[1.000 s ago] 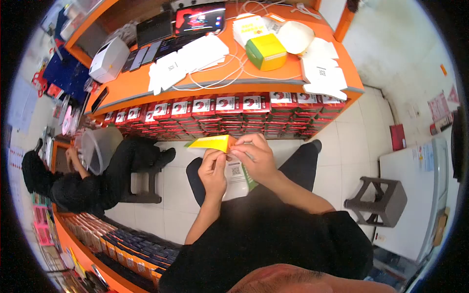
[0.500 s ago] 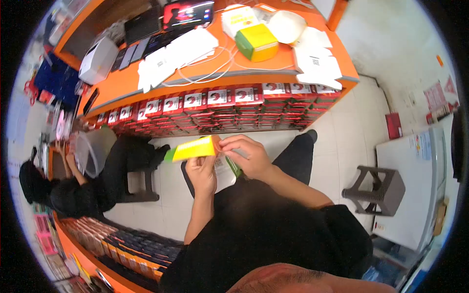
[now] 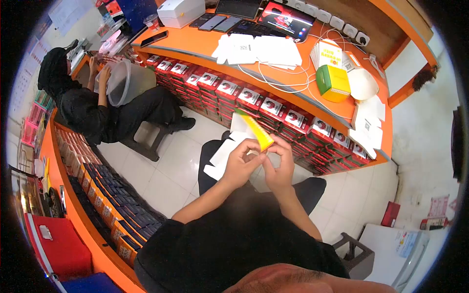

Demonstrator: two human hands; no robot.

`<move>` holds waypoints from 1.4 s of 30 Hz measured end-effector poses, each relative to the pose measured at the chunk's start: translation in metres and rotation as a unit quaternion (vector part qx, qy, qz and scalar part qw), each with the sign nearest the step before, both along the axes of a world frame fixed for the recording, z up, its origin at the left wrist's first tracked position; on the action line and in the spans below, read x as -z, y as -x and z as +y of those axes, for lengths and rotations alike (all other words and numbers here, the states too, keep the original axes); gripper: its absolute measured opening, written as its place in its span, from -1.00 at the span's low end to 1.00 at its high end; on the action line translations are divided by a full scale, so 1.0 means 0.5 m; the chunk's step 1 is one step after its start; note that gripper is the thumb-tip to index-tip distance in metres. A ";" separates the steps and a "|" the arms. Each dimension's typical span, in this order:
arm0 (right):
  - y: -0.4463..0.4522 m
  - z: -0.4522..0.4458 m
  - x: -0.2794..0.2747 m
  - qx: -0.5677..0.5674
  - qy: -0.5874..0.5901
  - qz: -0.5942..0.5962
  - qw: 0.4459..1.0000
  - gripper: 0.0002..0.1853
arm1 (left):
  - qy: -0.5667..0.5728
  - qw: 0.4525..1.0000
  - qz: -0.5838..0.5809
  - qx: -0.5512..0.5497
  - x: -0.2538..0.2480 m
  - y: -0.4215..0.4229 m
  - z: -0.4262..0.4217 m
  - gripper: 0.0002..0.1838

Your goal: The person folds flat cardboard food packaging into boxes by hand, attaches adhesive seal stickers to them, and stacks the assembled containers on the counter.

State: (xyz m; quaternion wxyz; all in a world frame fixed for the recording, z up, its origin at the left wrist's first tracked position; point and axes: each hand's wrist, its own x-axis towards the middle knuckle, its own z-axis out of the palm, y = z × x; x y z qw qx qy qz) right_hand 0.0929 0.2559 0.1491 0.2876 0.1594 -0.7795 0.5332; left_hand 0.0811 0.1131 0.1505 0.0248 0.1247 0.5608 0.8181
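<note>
A narrow yellow-and-green carton (image 3: 257, 130) stands tilted between my hands, its green end pointing away to the upper left. My left hand (image 3: 241, 165) pinches its near end from the left, thumb and fingers closed. From the right, my right hand (image 3: 280, 168) grips the same yellow end, its fingertips almost meeting the left ones. White flat carton sheets (image 3: 225, 152) lie on my lap, partly behind my left hand. The carton's inside cannot be seen.
An orange counter (image 3: 195, 49) holds white carton sheets (image 3: 369, 122), a yellow-green box (image 3: 333, 84), cables and a lit tablet (image 3: 286, 20). Red boxes (image 3: 249, 95) are stacked beneath it. At left, a seated person (image 3: 93, 107) handles a clear tub (image 3: 131, 83). A stool (image 3: 352, 254) stands right.
My view has swung left. The carton has turned from lying sideways to pointing away from me, and both hands have come together at its near end.
</note>
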 end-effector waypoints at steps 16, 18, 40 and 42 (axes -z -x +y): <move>-0.033 0.152 0.006 -0.094 0.113 -0.488 0.860 -0.61 | 0.389 0.811 0.417 -0.131 0.104 -0.005 -0.080 -0.77; -0.035 0.143 0.006 -0.109 0.096 -0.523 0.840 -0.65 | 0.382 0.808 0.424 -0.148 0.111 -0.001 -0.081 -0.79; -0.038 0.031 0.135 0.011 0.397 -0.348 0.850 -0.72 | 0.426 0.869 0.236 -0.087 0.139 -0.026 0.011 -0.80; -0.037 0.035 0.136 0.022 0.336 -0.290 0.896 -0.70 | 0.164 0.980 -0.101 -0.051 0.151 -0.019 0.025 -0.86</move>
